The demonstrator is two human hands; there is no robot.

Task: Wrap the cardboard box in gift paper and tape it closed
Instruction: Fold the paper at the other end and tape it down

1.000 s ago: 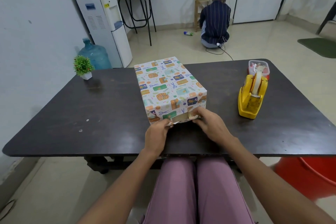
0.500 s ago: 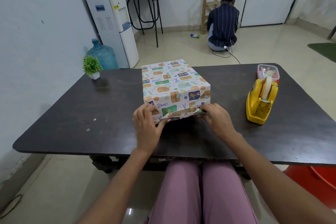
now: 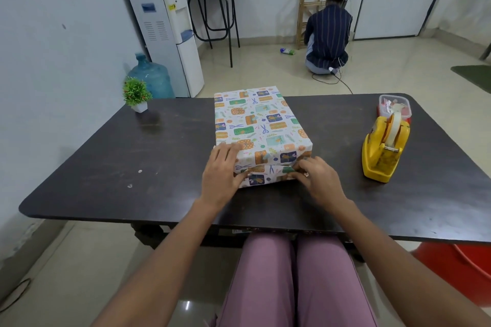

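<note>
A box covered in white patterned gift paper (image 3: 257, 125) lies lengthwise on the dark table (image 3: 106, 167), its near end facing me. My left hand (image 3: 221, 172) rests flat on the near left corner, fingers spread, pressing the paper flap against the end face. At the near right corner my right hand (image 3: 316, 178) pinches and holds the folded flap (image 3: 265, 176) up against the end. A yellow tape dispenser (image 3: 384, 151) with a white roll stands to the right of the box, apart from both hands.
A clear plastic container with a red base (image 3: 394, 106) sits behind the dispenser. A small potted plant (image 3: 136, 94) stands at the table's far left corner. A person crouches on the floor beyond. A red bucket (image 3: 462, 271) stands under the table's right side.
The bottom paper flap has been folded up over the open end, hiding the bare cardboard. My left hand slid up onto the box's near left corner.
</note>
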